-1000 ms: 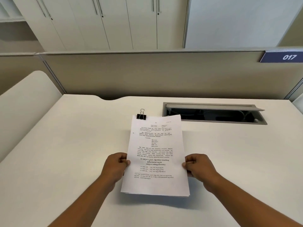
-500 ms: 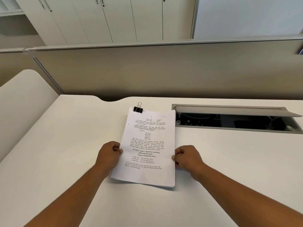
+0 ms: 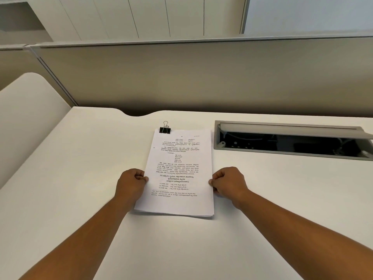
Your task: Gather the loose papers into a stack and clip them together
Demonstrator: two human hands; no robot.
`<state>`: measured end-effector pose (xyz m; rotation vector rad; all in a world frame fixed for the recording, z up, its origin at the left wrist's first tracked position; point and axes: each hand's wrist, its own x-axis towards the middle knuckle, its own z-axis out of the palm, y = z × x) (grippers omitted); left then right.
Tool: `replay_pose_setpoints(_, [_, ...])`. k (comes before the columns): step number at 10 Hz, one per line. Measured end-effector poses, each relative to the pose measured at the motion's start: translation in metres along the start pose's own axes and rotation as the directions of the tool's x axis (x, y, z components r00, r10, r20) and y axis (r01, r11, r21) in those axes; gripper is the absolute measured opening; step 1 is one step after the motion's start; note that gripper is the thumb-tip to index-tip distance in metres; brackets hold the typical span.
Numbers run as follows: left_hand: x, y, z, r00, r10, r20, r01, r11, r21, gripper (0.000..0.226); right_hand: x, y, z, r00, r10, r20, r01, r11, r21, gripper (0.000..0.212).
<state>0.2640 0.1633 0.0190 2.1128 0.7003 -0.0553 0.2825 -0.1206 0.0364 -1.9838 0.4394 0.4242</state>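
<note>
Left hand: the left edge of the stack of white printed paper sheets is pinched by curled fingers and thumb.
Right hand: the right edge is pinched likewise.
Stack: laid on the white desk, between both sets of fingers.
Black binder clip with silver wire handles: beyond the left fingers, at the stack's far corner; whether it is clamped on cannot be told.
Grey open cable hatch: beyond the right fingers.

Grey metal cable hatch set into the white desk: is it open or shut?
Open. The grey metal cable hatch has its flap tilted up at the far side, leaving the dark recess beneath it exposed.
</note>
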Motion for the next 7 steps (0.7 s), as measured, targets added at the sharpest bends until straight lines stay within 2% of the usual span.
replay_pose_setpoints(3, [0.001, -0.002, 0.004, 1.0, 0.016, -0.017, -0.016, 1.0, -0.013, 0.005, 0.001, -0.006, -0.004, 0.999, -0.032, -0.039, 0.025, 0.985, -0.169, 0.012])
replay_pose_setpoints(5, [0.0, -0.001, 0.012, 0.993, 0.066, -0.098, -0.063, 0.997, 0.035, 0.019, 0.002, -0.004, -0.004, 0.999, -0.052, -0.017, 0.046, 0.971, -0.236, 0.017])
replay_pose_setpoints(6, [-0.006, 0.003, 0.016, 0.978, 0.152, -0.14, -0.138, 0.985, 0.104, 0.029, -0.003, -0.001, -0.008, 0.995, -0.098, -0.006, 0.091, 0.947, -0.307, 0.02])
replay_pose_setpoints(7, [-0.021, 0.006, 0.023, 0.936, 0.281, -0.212, -0.216, 0.934, 0.284, 0.039, -0.015, 0.007, -0.014, 0.979, -0.198, -0.045, 0.152, 0.862, -0.483, 0.018])
